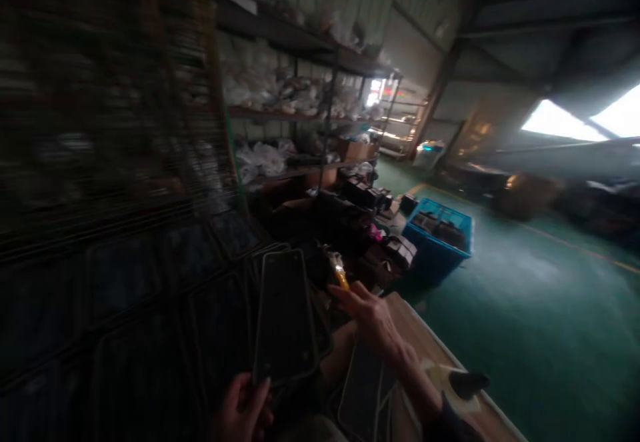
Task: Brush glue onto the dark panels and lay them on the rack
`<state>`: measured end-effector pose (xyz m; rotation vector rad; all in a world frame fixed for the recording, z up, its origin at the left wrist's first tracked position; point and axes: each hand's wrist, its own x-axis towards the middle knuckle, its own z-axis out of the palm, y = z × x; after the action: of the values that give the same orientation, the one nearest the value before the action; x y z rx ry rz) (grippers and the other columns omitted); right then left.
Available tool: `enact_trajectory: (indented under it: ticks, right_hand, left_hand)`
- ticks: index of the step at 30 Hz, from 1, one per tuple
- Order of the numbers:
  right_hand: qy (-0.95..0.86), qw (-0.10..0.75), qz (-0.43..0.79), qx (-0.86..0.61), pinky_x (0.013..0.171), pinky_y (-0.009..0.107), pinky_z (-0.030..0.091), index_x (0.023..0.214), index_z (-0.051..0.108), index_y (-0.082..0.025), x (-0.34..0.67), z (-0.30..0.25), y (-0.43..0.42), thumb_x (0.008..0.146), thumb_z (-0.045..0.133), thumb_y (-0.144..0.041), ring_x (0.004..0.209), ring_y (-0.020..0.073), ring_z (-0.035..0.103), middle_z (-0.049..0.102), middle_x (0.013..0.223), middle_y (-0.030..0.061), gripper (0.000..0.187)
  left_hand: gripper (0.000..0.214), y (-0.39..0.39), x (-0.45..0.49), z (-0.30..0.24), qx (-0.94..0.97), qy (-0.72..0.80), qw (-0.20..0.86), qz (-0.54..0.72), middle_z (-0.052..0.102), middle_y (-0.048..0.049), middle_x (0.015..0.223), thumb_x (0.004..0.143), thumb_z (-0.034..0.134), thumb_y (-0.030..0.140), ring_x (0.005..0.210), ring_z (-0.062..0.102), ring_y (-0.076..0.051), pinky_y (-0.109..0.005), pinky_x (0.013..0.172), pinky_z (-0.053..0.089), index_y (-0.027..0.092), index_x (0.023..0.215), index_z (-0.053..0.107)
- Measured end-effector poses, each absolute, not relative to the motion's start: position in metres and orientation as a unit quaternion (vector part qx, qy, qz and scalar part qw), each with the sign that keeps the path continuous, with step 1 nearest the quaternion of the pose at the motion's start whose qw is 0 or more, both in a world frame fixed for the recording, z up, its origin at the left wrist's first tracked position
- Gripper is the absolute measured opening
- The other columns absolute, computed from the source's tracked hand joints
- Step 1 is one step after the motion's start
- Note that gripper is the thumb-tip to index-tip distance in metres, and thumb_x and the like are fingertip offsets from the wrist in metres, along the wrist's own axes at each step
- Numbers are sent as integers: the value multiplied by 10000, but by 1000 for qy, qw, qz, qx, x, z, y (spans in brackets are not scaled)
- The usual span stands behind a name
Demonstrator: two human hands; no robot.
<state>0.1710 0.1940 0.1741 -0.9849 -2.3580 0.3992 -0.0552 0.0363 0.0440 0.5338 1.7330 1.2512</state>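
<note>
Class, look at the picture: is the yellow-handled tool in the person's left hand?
No, the right hand holds the yellow-handled tool, while the left hand grips a dark rectangular panel.

Left hand (245, 409): cut off at the wrist by the bottom edge.
Held panel (285, 315): near corner partly covered by the left fingers.
Yellow-handled tool (339, 274): head blurred, kind unclear; handle end hidden by the right hand (367, 312).
Lower panel (360, 385): partly behind the right forearm.
Bench (413, 322): runs out of view below.
Shelf bags (267, 159): contents too blurred to tell.
Blue crate (430, 262): contents too dim.
</note>
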Motion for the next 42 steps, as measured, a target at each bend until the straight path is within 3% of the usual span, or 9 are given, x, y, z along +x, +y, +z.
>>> enact_trajectory:
  ticks: [3, 7, 14, 20, 32, 39, 42]
  right_hand:
    - [-852, 318, 233, -344, 675, 227, 478, 1238, 599, -226, 157, 168, 206, 1007, 432, -319, 784, 155, 624, 627, 945, 47, 300]
    - [-837, 321, 282, -342, 660, 224, 499, 1180, 598, -201, 135, 155, 222, 1009, 420, -347, 731, 151, 645, 670, 855, 25, 287]
    - [-900, 294, 167, -274, 744, 261, 515, 1182, 597, -214, 91, 146, 275, 995, 435, -294, 899, 192, 675, 679, 1065, 49, 260]
    - [-922, 242, 131, -273, 659, 256, 494, 1162, 594, -220, 79, 138, 290, 1006, 418, -300, 839, 201, 683, 694, 992, 42, 248]
    - [-925, 98, 277, -240, 553, 219, 418, 1162, 587, -217, 148, 176, 179, 1030, 394, -321, 625, 140, 624, 663, 799, 23, 255]
    - [-873, 70, 423, -232, 599, 216, 481, 1176, 598, -227, 150, 191, 169, 1027, 398, -358, 653, 136, 646, 668, 763, 12, 282]
    - [-827, 69, 508, -232, 601, 223, 516, 1031, 626, -196, 131, 182, 185, 1019, 402, -409, 639, 142, 659, 673, 716, 11, 309]
  left_hand:
    - [571, 39, -52, 40, 184, 656, 486, 547, 647, -5, 560, 569, 709, 685, 413, 590, -164, -206, 320, 372, 198, 789, 508]
    - [556, 43, -49, 50, 141, 658, 490, 554, 665, -17, 560, 622, 666, 667, 404, 602, -169, -204, 318, 387, 198, 869, 501]
    - [512, 39, -48, 60, 130, 619, 507, 585, 640, 7, 553, 630, 699, 625, 433, 612, -165, -216, 368, 425, 203, 824, 485]
    - [487, 37, -40, 62, 98, 610, 496, 610, 656, 8, 578, 645, 713, 596, 464, 633, -174, -232, 404, 467, 206, 842, 496]
    - [382, 34, -31, 71, 72, 594, 508, 620, 668, 13, 615, 731, 668, 500, 509, 654, -168, -245, 459, 506, 205, 876, 472]
    - [396, 35, -32, 75, 89, 592, 511, 617, 654, 17, 588, 718, 674, 527, 477, 637, -158, -226, 426, 481, 206, 830, 472]
    - [397, 38, -33, 68, 96, 594, 510, 614, 639, 22, 553, 710, 668, 527, 429, 613, -156, -217, 381, 456, 209, 811, 454]
